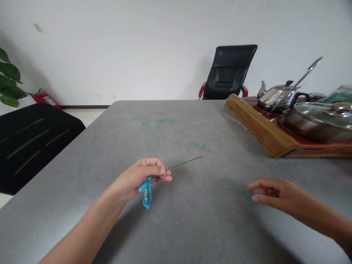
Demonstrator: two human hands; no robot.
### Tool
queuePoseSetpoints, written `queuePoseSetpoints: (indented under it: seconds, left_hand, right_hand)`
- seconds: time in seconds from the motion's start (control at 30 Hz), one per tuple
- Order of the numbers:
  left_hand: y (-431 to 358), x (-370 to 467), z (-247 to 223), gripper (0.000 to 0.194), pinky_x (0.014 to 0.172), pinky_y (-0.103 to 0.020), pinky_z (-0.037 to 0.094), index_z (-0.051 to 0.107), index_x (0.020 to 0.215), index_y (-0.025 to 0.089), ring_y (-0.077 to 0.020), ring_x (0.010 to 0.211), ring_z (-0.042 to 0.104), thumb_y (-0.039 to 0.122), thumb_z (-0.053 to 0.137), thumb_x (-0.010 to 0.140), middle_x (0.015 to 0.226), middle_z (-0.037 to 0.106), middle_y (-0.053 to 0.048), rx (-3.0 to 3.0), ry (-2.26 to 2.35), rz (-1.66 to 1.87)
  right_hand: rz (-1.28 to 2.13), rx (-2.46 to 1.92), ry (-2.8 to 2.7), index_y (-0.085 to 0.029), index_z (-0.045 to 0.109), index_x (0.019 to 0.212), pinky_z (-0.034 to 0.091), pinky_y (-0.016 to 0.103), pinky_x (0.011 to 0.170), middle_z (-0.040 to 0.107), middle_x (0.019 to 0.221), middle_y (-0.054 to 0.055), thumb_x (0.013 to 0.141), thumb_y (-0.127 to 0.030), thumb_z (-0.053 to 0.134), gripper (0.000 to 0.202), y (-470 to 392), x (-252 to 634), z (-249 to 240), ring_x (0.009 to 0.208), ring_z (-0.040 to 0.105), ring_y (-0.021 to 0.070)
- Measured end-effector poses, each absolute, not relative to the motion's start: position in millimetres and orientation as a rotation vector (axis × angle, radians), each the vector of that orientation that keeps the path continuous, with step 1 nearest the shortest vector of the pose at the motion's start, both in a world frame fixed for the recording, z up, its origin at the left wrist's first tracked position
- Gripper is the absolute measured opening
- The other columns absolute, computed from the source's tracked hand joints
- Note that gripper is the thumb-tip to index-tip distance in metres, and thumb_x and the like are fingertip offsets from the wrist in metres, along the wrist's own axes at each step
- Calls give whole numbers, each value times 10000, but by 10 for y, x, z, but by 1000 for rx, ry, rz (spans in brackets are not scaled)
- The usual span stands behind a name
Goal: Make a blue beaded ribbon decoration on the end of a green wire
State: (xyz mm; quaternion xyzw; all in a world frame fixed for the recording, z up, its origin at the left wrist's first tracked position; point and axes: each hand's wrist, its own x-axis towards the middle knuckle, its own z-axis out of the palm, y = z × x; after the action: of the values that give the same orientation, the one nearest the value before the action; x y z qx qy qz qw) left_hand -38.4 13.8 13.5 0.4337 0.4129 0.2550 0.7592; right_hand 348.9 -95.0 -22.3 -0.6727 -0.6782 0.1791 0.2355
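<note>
My left hand pinches a thin green stem that points up to the right. A bright blue looped ornament with clear beads hangs beneath the fingers of this hand. At the right, my right hand is held over the grey table with thumb and forefinger a little apart. Fine green thread lies or hangs close to its fingertips; whether the fingers touch it cannot be made out. More thin green thread is spread in loose tangles over the table's middle and far part.
The grey table fills the foreground. At the right stands a wooden tray with a steel kettle and a lidded pan. A black office chair is behind the table, another black chair at the left.
</note>
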Motion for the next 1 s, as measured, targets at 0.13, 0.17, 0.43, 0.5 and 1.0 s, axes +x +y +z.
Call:
queuePoseSetpoints:
  seconds: [0.13,0.17,0.43,0.5,1.0]
  left_hand:
    - [41,-296,208,134,746,-217,502,683,665,116,-149,769,687,225,718,736,777,747,-89,1085,902,569]
    - [17,-272,220,137,752,-218,497,680,660,119,-150,777,684,228,716,735,782,745,-86,1102,901,578]
    - [-65,-182,241,149,701,-211,468,663,639,133,-129,720,650,237,705,737,730,726,-50,1088,869,660]
    - [-48,-200,228,141,703,-208,462,664,638,134,-126,719,644,231,702,733,712,724,-44,1094,891,699]
    - [9,-221,133,118,614,-185,424,687,630,132,-100,626,593,224,693,703,661,725,-47,1079,957,703]
  right_hand:
    - [255,-1758,-1863,-250,708,1085,435,501,973,685,1122,112,682,-462,771,460,-991,3187,-183,1074,606,319]
    - [339,-1711,-1848,-255,684,1125,419,498,998,666,1164,109,744,-457,722,432,-953,2963,-142,1108,590,302]
    - [1342,-1094,-1485,-178,594,1089,500,283,716,667,969,46,777,-359,695,375,-467,1429,-203,836,624,168]
    - [1253,-1239,-1496,-181,616,980,414,230,560,613,738,-14,851,-347,626,210,-471,1403,-238,620,538,117]
    - [-264,-1158,-2367,-160,632,840,454,306,610,554,1337,124,888,-77,423,230,-606,1692,-187,818,541,199]
